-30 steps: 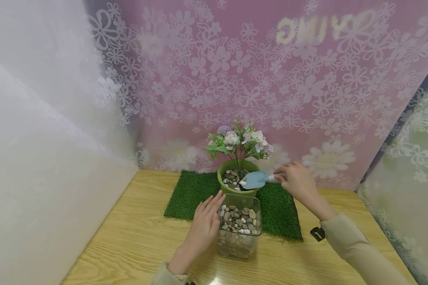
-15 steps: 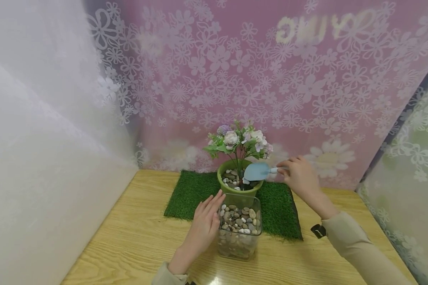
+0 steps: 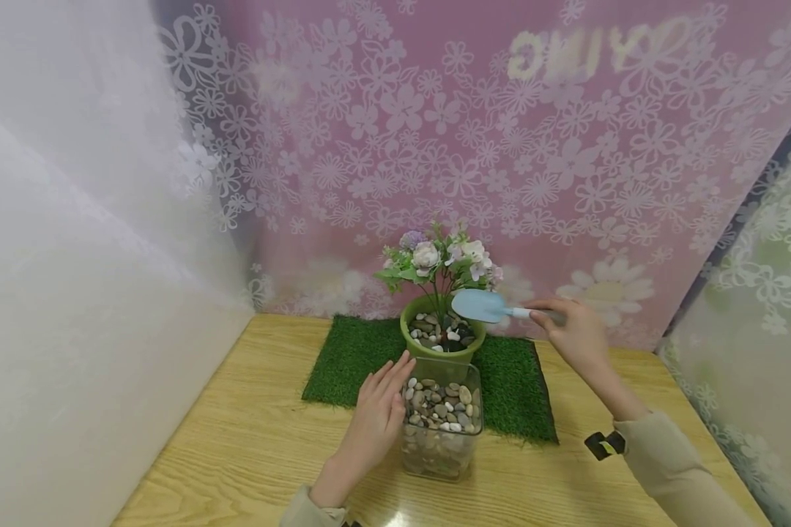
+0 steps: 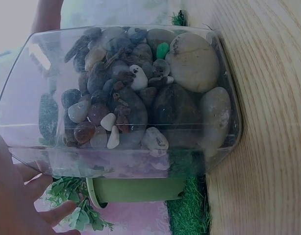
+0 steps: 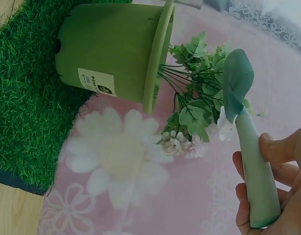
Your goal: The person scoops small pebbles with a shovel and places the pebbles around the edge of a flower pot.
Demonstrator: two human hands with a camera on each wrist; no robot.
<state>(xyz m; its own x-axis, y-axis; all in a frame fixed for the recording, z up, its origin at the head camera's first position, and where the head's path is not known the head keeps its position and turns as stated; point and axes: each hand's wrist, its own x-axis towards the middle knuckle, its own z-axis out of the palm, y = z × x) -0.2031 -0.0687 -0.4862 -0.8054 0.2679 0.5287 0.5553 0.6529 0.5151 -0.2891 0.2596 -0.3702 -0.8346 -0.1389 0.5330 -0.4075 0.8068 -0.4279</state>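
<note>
My right hand (image 3: 576, 333) grips the pale handle of a small light-blue trowel (image 3: 480, 305), its blade held over the right side of a green flowerpot (image 3: 443, 357). In the right wrist view, thumb and fingers wrap the trowel's handle (image 5: 258, 171). White and purple flowers (image 3: 425, 256) rise from the pot, with pebbles (image 3: 425, 333) around their stems. My left hand (image 3: 372, 410), fingers extended, rests against the left side of a clear square container (image 3: 443, 454). Mixed pebbles and larger stones (image 4: 131, 107) fill much of that container, as the left wrist view shows.
The pot stands on a green artificial-grass mat (image 3: 517, 395) laid on a wooden table (image 3: 237, 432). A pink flower-printed cloth (image 3: 369, 146) hangs just behind, and pale sheeting (image 3: 105, 256) closes the left side. More patterned sheeting (image 3: 771, 315) runs along the right.
The trowel has lifted from the stones in the pot, and my right hand has drawn back to the right. White pebbles show where the blade was. My left hand stays put.
</note>
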